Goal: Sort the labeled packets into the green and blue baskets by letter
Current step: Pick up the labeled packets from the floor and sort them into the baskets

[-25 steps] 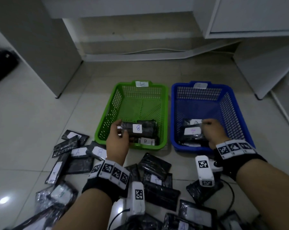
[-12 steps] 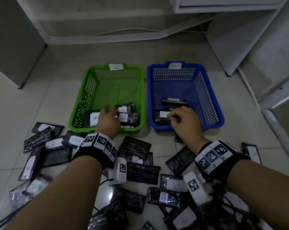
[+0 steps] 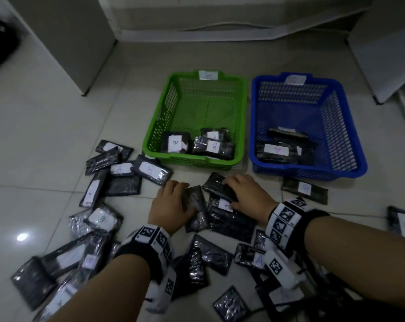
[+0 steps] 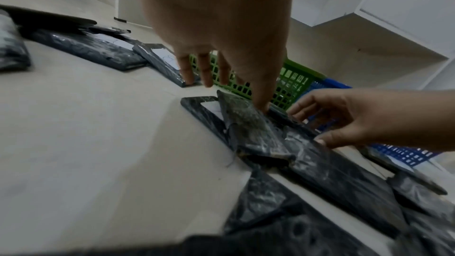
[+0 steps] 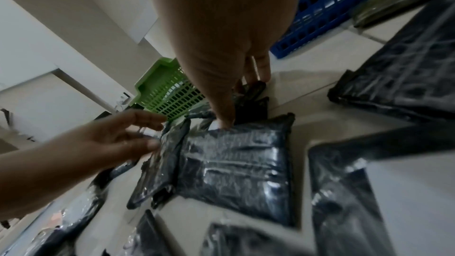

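Note:
The green basket (image 3: 242, 117) holds packets marked B (image 3: 214, 146). To its right, the blue basket (image 3: 336, 126) holds packets, the top one marked A (image 3: 276, 149). Both hands are down at the pile of black packets on the floor in front of the baskets. My left hand (image 3: 185, 198) pinches the edge of a face-down packet (image 3: 196, 212), which is tipped up off the floor (image 4: 256, 133). My right hand (image 3: 229, 194) curls over another face-down packet (image 3: 216, 185), its thumb by a white label (image 3: 224, 203).
Several more labelled packets lie scattered over the tiled floor to the left (image 3: 150, 169), near me (image 3: 252, 256) and right of the hands (image 3: 305, 189). White cabinets (image 3: 80, 43) stand behind and beside the baskets. A cable (image 3: 220, 25) runs along the back wall.
Both hands have left the baskets and come back to the floor pile. The B and A packets they carried now lie in the green and blue baskets. Each hand now holds a new packet.

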A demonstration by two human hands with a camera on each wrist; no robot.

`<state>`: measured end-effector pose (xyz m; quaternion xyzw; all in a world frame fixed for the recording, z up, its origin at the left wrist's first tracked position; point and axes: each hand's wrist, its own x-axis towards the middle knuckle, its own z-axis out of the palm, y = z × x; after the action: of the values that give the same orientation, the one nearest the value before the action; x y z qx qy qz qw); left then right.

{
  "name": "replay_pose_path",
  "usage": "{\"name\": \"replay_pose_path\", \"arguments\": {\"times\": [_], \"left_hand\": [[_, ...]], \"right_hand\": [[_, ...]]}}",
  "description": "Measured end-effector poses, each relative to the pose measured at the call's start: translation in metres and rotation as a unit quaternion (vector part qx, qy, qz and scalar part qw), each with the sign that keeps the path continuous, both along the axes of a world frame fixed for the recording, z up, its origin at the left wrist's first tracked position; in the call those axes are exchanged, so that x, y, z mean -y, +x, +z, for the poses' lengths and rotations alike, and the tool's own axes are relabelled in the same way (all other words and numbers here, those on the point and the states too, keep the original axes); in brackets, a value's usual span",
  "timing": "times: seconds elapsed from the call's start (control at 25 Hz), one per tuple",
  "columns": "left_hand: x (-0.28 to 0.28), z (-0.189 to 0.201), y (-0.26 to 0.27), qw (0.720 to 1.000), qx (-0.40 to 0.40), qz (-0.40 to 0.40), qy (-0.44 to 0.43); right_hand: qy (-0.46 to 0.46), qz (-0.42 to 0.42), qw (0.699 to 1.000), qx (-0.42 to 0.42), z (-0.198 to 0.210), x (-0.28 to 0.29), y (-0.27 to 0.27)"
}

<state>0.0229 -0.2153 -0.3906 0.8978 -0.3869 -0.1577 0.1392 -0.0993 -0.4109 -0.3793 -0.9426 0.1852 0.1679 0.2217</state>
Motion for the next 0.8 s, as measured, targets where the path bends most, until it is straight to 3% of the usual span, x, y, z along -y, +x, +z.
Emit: {"name": "replay_pose_path", "arguments": {"times": [0.12,0.24,0.36,0.4,0.48,0.56,0.68,0.8], "left_hand": [[-0.003,-0.006,-0.012,0.996,-0.051,0.044,0.053],[0.004,-0.007,-0.016,0.995,-0.02,0.067,0.071],[0.005,-0.001,-0.011,0.996,0.023,0.049,0.071],[0.006,-0.001,-0.008,0.997,0.002,0.053,0.052],[0.007,0.005,0.0,0.989,-0.115,0.09,-0.039],[0.008,0.021,0.014,0.946,-0.273,0.123,-0.121],[0.008,0.06,0.037,0.862,-0.468,0.077,-0.178],[0.008,0.087,0.059,0.799,-0.539,0.05,-0.261]], "right_hand": [[0.032,-0.034,0.999,0.023,0.021,-0.003,0.008],[0.113,-0.124,0.981,0.1,0.046,-0.006,0.008],[0.292,-0.235,0.912,0.167,0.062,-0.002,0.017],[0.346,-0.262,0.882,0.183,0.065,0.001,0.02],[0.401,-0.29,0.843,0.208,0.072,0.007,0.024],[0.415,-0.303,0.827,0.229,0.078,0.014,0.026],[0.429,-0.347,0.79,0.269,0.084,0.024,0.032],[0.431,-0.392,0.754,0.305,0.081,0.039,0.041]]}}
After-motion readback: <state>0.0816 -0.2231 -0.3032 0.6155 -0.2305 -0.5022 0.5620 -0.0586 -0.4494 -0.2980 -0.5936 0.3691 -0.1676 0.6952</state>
